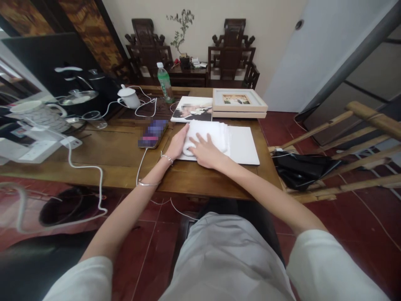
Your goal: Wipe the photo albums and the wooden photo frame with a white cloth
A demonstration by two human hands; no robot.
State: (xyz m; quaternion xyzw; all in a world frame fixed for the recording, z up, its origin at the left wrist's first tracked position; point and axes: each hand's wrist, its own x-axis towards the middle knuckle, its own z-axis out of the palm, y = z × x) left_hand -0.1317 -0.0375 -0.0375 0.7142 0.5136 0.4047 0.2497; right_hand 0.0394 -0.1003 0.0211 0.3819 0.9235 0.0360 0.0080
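A folded white towel lies on a flat white panel near the front edge of the wooden table. My right hand rests flat on the towel, fingers spread. Along the towel's left edge lies my left hand, its fingers stretched forward against the cloth; a bracelet and a bangle circle that arm. Behind the towel sits a photo print of people. To its right are two stacked light-wood picture frames.
A phone on a white cable lies left of my hands. Farther back stand a green-labelled bottle and a white lidded cup. Mugs, a pot and a power strip crowd the left. A bamboo rack stands right of the table.
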